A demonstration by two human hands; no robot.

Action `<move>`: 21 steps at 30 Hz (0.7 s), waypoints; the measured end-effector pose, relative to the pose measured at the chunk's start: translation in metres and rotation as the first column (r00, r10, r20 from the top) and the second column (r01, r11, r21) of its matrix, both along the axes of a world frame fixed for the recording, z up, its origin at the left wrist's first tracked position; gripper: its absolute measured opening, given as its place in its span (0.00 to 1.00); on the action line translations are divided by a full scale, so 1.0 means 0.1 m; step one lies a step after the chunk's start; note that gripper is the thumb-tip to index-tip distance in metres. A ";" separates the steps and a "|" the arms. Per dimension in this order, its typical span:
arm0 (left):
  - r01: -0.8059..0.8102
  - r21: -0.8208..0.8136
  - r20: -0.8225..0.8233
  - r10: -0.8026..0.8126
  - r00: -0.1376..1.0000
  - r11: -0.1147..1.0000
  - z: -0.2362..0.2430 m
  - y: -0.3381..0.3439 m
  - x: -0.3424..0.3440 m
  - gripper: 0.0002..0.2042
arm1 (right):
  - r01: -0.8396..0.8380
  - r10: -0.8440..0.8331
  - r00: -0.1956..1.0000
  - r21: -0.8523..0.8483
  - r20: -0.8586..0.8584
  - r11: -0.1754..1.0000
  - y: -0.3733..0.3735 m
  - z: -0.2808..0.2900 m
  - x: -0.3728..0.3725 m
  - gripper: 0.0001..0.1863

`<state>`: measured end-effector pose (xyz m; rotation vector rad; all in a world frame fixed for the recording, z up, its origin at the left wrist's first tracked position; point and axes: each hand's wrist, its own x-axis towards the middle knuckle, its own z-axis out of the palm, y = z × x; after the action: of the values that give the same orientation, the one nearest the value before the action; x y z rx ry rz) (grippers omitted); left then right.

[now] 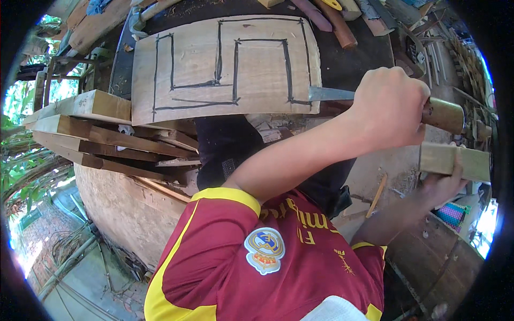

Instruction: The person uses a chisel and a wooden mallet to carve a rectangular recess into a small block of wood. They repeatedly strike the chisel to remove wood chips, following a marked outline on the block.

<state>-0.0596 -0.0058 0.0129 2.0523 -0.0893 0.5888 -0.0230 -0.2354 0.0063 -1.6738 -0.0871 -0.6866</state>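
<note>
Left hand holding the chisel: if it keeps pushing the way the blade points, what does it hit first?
The left hand points the chisel leftward; its tip already sits at the right edge of the wooden board, by a black marked line. So the board comes first, though exact contact is unclear.

A dark, worn wooden table (364, 59) carries a pale, flat wooden board (225, 67) marked with thick black lines forming nested rectangular outlines; the board lies flat on the table's top and overhangs its near edge. Along the far side of the table lie several round wooden tool handles (334, 21), brown and purplish, close together and partly cut off by the picture's upper edge. Just beside the board's left end, a stack of rough sawn wooden planks (107, 139) in light and dark brown juts out to the left, below the board's level.
</note>
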 end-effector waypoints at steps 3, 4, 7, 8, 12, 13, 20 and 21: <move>-0.010 0.023 0.000 0.010 1.000 1.000 0.01 -0.01 0.03 0.08 | 0.092 -0.013 0.984 -0.444 0.178 0.891 0.15 -0.23 -0.04 0.26; -0.020 0.010 0.014 0.020 1.000 1.000 0.01 0.01 0.03 0.08 | 0.087 0.008 0.988 -0.591 0.156 0.802 0.14 -0.27 -0.09 0.26; -0.010 -0.008 0.010 0.011 1.000 1.000 0.02 0.05 0.01 0.09 | 0.020 -0.017 1.000 -0.643 0.011 0.766 -0.03 -0.23 -0.06 0.30; -0.004 -0.015 0.001 0.004 1.000 1.000 0.02 0.05 0.01 0.09 | -0.008 -0.029 0.998 -0.602 -0.051 0.798 -0.09 -0.20 -0.03 0.32; 0.033 0.012 -0.040 -0.033 0.999 0.999 0.00 -0.02 0.02 0.09 | 0.032 -0.031 0.999 0.045 -0.019 0.998 0.16 -0.16 -0.11 0.37; 0.034 0.027 -0.054 -0.033 0.998 0.999 0.00 -0.02 0.01 0.09 | 0.047 -0.015 0.995 -0.327 0.099 0.944 0.22 -0.25 -0.15 0.36; -0.001 0.049 -0.017 0.002 1.000 0.999 -0.02 -0.02 0.03 0.08 | 0.054 -0.068 0.993 -0.143 -0.093 0.988 -0.12 -0.20 -0.03 0.35; -0.009 0.058 -0.005 0.009 1.000 0.998 -0.02 -0.03 0.06 0.08 | 0.023 0.016 0.988 0.255 -0.151 0.967 -0.10 -0.17 -0.04 0.35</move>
<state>-0.0539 -0.0090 0.0107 2.1116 -0.0951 0.5932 -0.0271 -0.2455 -0.0108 -1.4705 0.1102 -0.5456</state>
